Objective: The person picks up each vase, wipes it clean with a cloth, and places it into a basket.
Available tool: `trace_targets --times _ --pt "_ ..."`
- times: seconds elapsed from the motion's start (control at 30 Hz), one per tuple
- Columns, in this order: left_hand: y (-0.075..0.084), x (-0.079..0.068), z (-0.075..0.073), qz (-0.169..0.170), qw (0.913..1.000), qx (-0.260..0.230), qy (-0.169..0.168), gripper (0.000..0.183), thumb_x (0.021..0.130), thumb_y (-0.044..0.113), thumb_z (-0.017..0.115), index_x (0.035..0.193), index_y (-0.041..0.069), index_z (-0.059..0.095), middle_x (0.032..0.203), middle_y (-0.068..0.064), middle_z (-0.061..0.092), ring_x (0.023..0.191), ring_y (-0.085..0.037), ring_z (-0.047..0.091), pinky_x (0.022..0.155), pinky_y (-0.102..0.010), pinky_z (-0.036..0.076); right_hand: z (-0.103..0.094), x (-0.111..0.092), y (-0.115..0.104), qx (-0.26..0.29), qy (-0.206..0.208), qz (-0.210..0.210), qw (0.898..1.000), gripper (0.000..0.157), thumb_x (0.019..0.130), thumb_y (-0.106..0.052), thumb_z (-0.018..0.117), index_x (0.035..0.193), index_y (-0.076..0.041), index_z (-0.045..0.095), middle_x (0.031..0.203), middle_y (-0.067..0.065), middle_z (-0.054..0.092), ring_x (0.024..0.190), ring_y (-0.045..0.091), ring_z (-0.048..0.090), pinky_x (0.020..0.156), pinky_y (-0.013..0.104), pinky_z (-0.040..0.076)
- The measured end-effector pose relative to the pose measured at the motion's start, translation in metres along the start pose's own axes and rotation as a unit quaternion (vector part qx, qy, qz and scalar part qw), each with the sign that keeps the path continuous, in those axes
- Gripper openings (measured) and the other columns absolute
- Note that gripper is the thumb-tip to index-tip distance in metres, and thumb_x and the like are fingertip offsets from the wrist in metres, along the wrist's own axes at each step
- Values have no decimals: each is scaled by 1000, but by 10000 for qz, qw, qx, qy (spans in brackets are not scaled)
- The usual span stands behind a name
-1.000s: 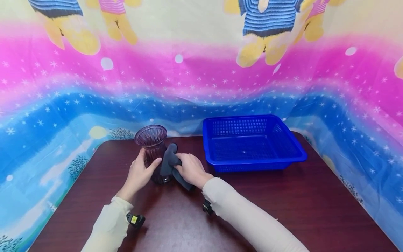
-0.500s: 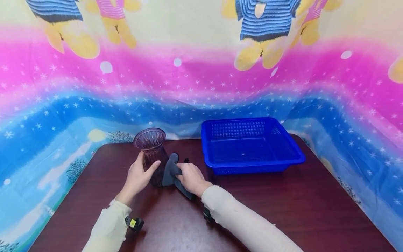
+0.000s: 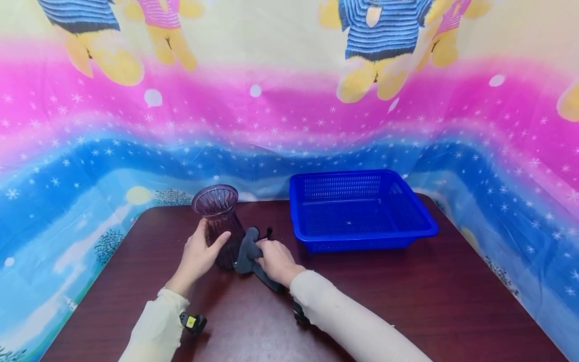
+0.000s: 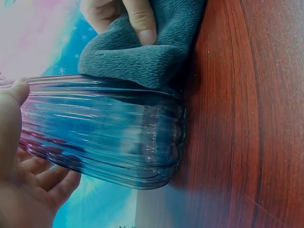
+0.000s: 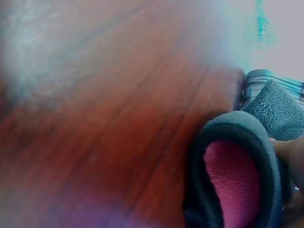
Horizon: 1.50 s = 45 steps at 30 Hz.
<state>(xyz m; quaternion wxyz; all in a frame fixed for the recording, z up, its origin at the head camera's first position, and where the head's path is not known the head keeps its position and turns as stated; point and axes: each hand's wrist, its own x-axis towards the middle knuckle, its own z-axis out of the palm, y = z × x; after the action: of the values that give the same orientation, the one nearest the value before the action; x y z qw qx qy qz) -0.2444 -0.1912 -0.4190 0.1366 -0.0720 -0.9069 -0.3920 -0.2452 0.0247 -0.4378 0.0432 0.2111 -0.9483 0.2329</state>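
A ribbed, purplish glass vase (image 3: 221,221) with a flared rim stands on the table, leaning slightly. My left hand (image 3: 199,254) grips it round the middle, thumb on the near side and fingers behind. In my right hand (image 3: 277,261) a dark grey cloth (image 3: 249,251) is bunched and pressed to the vase's lower right side. The left wrist view shows the cloth (image 4: 133,61) touching the glass (image 4: 109,128) close to its base. A pink inner face of the folded cloth (image 5: 232,180) shows in the right wrist view.
A blue plastic basket (image 3: 362,240) with perforated walls stands at the back right of the dark red wooden table (image 3: 384,296). Behind the table hangs a printed curtain (image 3: 253,120) in pink and blue.
My right hand has slid the cloth down the vase's right side, from mid-height to near the base. The left hand keeps its grip on the vase.
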Motion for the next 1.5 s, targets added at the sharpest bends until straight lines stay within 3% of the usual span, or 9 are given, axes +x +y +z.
trace_targets --times 0.37,0.67,0.87,1.07,1.5 --pt "0 1 0 39 10000 15 40 68 98 43 63 146 2 39 141 -31 57 133 -44 56 109 -60 44 4 0 2 -40 -60 42 10000 3 94 -20 70 92 -20 72 92 -4 74 92 15 70 80 31 55" --pt "0 1 1 68 9999 23 120 63 97 42 65 141 2 43 135 -29 62 128 -43 60 105 -59 47 5 1 3 42 96 40 9999 7 88 -16 75 91 -22 73 90 -3 75 87 17 70 75 33 55" --pt "1 1 1 64 9999 35 112 62 98 42 64 141 2 43 135 -30 62 128 -43 59 105 -59 46 0 2 2 227 50 124 9997 14 90 -15 74 100 -25 75 94 -4 76 89 17 70 78 33 55" --pt "0 1 1 45 10000 -6 80 63 98 42 64 142 2 42 137 -29 60 129 -43 59 106 -59 47 -6 3 -3 341 175 20 9993 12 91 -16 73 98 -25 75 89 -5 75 82 15 69 73 30 54" --pt "0 1 1 25 10000 -7 41 67 98 43 63 146 2 39 140 -31 58 131 -43 57 107 -58 46 -24 11 -17 450 359 53 9983 23 93 -19 71 116 -21 75 100 -2 77 85 14 68 75 29 54"
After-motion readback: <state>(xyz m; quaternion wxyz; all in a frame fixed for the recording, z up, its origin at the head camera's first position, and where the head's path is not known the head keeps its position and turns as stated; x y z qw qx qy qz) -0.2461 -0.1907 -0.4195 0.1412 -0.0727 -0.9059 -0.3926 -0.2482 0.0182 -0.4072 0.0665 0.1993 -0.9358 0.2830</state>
